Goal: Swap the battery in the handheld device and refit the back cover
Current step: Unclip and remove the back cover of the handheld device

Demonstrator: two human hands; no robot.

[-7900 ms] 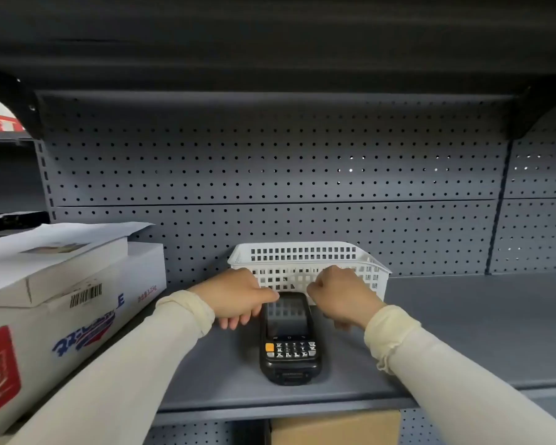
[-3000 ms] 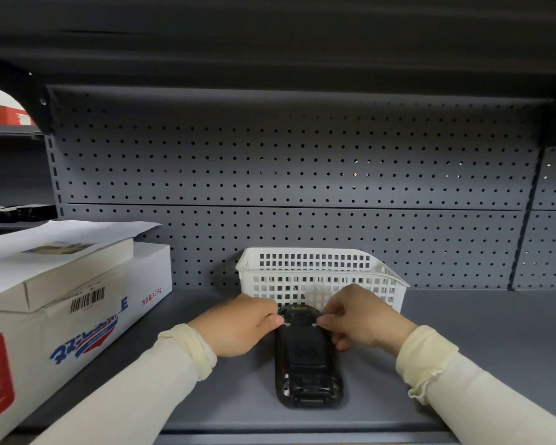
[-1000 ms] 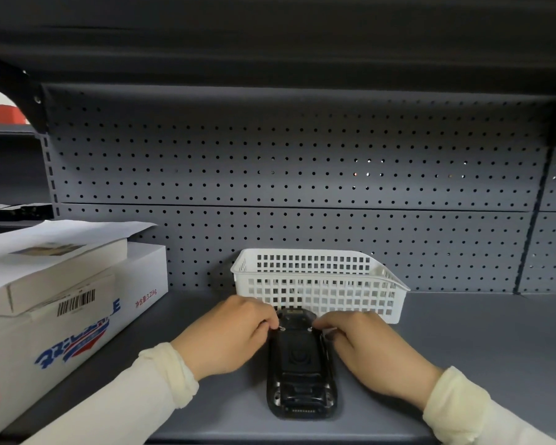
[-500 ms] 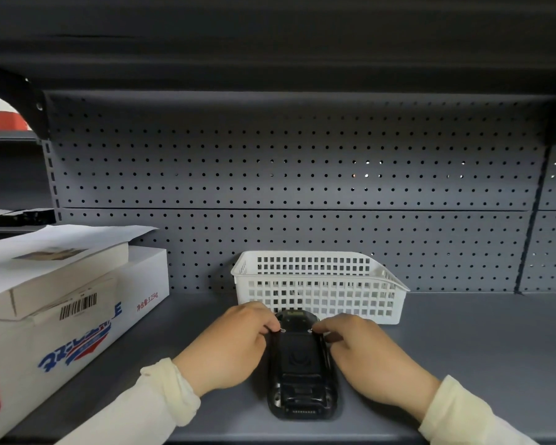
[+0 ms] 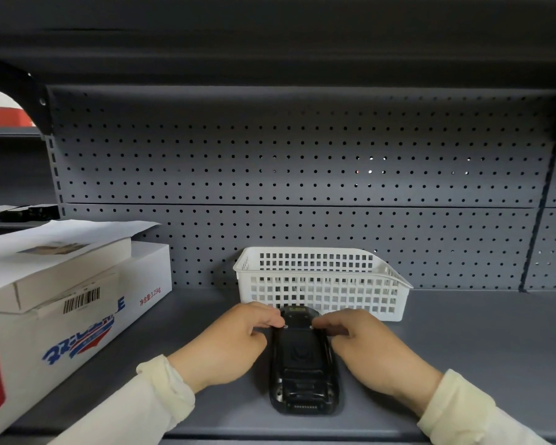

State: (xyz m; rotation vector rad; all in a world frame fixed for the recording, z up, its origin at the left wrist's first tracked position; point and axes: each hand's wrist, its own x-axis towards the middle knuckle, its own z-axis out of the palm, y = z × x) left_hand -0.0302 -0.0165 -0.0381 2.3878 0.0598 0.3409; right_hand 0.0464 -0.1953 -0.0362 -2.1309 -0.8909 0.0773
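- A grey metal shelf point(image 5: 463, 342) fills the view, with a perforated grey back panel point(image 5: 302, 162) behind it and a darker shelf overhead.
- At the left stands a large white cardboard box point(image 5: 77, 319) with blue lettering, a barcode label and a red patch on its near face. A smaller white box point(image 5: 58, 268) lies on top of it, and a loose sheet of white paper point(image 5: 77, 231) lies over that.
- A white plastic lattice basket point(image 5: 321, 284) sits at the back of the shelf, near the panel. Whether it holds anything cannot be told through the lattice.
- Two forearms in cream sleeves reach in from the bottom corners.
- The left hand point(image 5: 228, 345) rests on the shelf against the left side of the device, fingers curled inward, thumb and fingertip pressing at the device's upper left corner.
- The right hand point(image 5: 376, 351) mirrors it on the right side, fingers curled, a fingertip touching the upper right corner.
- The black handheld device point(image 5: 302, 364) lies face down between the hands, just in front of the basket, its long axis pointing away from the person.
- Its back cover point(image 5: 300, 351) is in place on the device, with a small metal fastener at each upper corner, right at the fingertips.
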